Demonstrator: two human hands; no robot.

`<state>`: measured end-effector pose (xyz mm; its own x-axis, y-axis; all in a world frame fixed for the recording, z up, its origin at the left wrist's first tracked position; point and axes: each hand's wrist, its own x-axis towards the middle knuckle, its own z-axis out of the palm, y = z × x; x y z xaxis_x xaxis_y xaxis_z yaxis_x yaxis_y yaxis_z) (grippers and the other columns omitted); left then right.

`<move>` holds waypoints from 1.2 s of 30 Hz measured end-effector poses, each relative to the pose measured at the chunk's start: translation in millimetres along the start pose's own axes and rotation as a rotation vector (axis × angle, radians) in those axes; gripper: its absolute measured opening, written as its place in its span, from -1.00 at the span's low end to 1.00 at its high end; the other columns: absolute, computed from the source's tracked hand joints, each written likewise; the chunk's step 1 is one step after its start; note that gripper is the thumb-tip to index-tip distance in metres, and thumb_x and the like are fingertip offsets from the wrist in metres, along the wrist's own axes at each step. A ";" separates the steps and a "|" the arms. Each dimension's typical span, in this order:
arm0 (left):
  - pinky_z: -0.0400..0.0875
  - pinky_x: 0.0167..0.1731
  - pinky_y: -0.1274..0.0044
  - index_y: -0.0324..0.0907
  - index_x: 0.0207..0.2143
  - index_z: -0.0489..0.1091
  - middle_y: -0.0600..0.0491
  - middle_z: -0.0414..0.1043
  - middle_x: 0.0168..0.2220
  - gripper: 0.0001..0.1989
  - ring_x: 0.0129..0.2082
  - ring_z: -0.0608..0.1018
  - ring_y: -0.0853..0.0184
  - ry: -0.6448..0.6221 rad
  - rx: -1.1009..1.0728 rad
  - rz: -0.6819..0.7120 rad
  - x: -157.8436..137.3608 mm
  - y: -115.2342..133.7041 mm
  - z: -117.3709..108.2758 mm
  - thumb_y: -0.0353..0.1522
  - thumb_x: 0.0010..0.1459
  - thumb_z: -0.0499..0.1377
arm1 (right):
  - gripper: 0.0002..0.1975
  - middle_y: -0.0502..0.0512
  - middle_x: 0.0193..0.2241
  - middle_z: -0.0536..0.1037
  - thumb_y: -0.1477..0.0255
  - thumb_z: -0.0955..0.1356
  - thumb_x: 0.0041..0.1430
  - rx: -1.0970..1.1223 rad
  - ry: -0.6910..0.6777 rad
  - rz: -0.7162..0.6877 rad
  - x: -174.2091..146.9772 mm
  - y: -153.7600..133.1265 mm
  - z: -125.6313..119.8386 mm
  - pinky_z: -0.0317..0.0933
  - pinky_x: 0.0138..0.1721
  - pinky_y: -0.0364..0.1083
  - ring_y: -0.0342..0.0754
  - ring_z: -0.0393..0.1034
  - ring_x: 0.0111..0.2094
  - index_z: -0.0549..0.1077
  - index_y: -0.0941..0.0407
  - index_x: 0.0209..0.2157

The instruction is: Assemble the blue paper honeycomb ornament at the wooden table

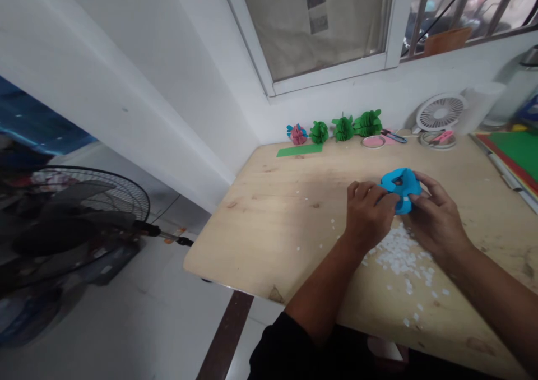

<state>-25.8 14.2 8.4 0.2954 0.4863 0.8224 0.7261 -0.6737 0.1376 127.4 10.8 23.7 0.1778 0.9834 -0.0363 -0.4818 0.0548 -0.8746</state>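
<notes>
A blue paper craft piece [407, 186] with curved, rounded parts is held between both hands above the table. My left hand [370, 209] pinches its left and lower edge, the fingers curled together. Gripping the right side, my right hand [439, 214] has its thumb in front and the fingers behind. A small white square [406, 199] shows on the blue paper near the right thumb. Under the hands lies a scattered heap of tiny white paper squares [399, 254], partly covered by the right hand.
Along the wall stand several green folded-paper figures [343, 128] and a pink and blue one [297, 134]. A green strip [299, 150] lies before them. Tape rolls, a cutter [395, 137] and a small white fan [440, 112] are at the back; coloured sheets [515, 153] lie right.
</notes>
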 end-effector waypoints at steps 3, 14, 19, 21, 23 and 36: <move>0.25 0.04 0.31 -0.11 -0.21 0.56 0.03 0.56 -0.31 -0.92 -0.09 0.54 0.18 0.034 0.011 0.001 -0.3 -0.1 -0.2 -0.38 0.37 0.24 | -0.48 -0.03 -0.29 0.69 0.41 0.64 -0.24 0.008 -0.010 -0.041 1.2 1.9 -0.3 0.40 -0.32 -0.10 -0.07 0.50 -0.35 0.65 -0.07 -0.13; 0.27 0.04 0.28 -0.10 -0.21 0.57 0.05 0.62 -0.31 -0.97 -0.08 0.57 0.17 0.011 -0.039 -0.051 -2.8 -1.2 4.9 -0.37 0.33 0.30 | -0.51 -0.04 -0.35 0.67 0.44 0.61 -0.17 -0.029 -0.028 -0.103 4.1 7.3 -3.9 0.40 -0.35 -0.10 -0.06 0.52 -0.36 0.64 -0.07 -0.10; 0.27 0.02 0.31 -0.13 -0.22 0.57 0.04 0.61 -0.34 -0.94 -0.13 0.55 0.17 0.062 -0.040 -0.024 -2.0 -1.2 5.7 -0.39 0.36 0.28 | -0.52 -0.03 -0.32 0.69 0.45 0.61 -0.18 -0.021 -0.015 -0.105 3.3 6.3 -1.9 0.40 -0.34 -0.10 -0.06 0.53 -0.34 0.66 -0.07 -0.12; 0.27 0.01 0.31 -0.14 -0.23 0.57 0.04 0.61 -0.34 -0.91 -0.14 0.54 0.18 0.083 -0.029 -0.009 -1.3 -0.9 5.2 -0.37 0.38 0.26 | -0.51 -0.03 -0.32 0.70 0.46 0.62 -0.21 -0.002 -0.001 -0.091 2.2 4.7 0.2 0.40 -0.33 -0.12 -0.08 0.53 -0.34 0.67 -0.06 -0.13; 0.27 0.00 0.31 -0.11 -0.23 0.57 0.04 0.60 -0.34 -0.92 -0.13 0.55 0.18 0.064 -0.020 -0.013 -1.0 -0.7 5.0 -0.35 0.38 0.27 | -0.51 -0.04 -0.35 0.70 0.47 0.62 -0.23 0.023 0.011 -0.076 1.1 3.4 2.1 0.39 -0.33 -0.14 -0.10 0.52 -0.34 0.68 -0.05 -0.15; 0.21 0.02 0.29 -0.10 -0.22 0.55 0.05 0.62 -0.31 -0.86 -0.09 0.54 0.16 0.031 0.052 0.015 1.2 3.3 -0.1 -0.27 0.41 0.25 | -0.51 -0.05 -0.36 0.67 0.47 0.62 -0.21 0.018 0.002 -0.072 1.4 5.8 -0.1 0.36 -0.33 -0.14 -0.10 0.49 -0.34 0.67 -0.04 -0.13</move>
<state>-23.1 12.5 10.0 0.2877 0.4587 0.8407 0.7531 -0.6507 0.0973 125.0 12.4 18.5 0.2141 0.9765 0.0254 -0.4830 0.1284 -0.8662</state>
